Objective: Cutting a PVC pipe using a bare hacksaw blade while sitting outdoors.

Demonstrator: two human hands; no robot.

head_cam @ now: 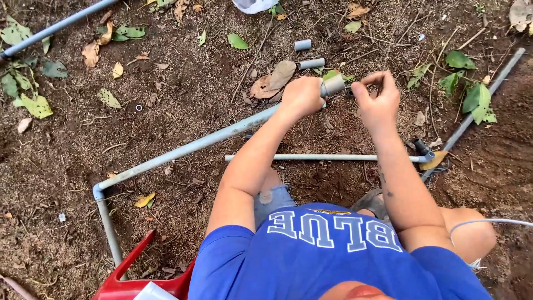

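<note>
The left hand (pixel 300 95) is gripping the end of a long grey pipe (pixel 189 149), fingers clamped tight around it just behind the grey coupling (pixel 333 85) that is sitting on its tip. The right hand (pixel 377 95) is hovering just beside that coupling, thumb and forefinger pinched together as if on something tiny, though what, if anything, is between them cannot be made out.

As for progress: the coupling is looking already seated on the pipe end, and the far end of this pipe is already running into an elbow (pixel 99 191) with another length turning off it. A thinner pipe (pixel 322 158) is lying on the soil under the forearms, apparently unconnected at its near end, and two short grey offcuts (pixel 306 54) are waiting loose on the ground beyond the hands, so joining work is seemingly left.

Both arms are reaching forward and down from a seated crouch, left forearm angling along the pipe, right wrist bending inward toward the coupling. A red plastic seat (pixel 133 280) is showing below.
</note>
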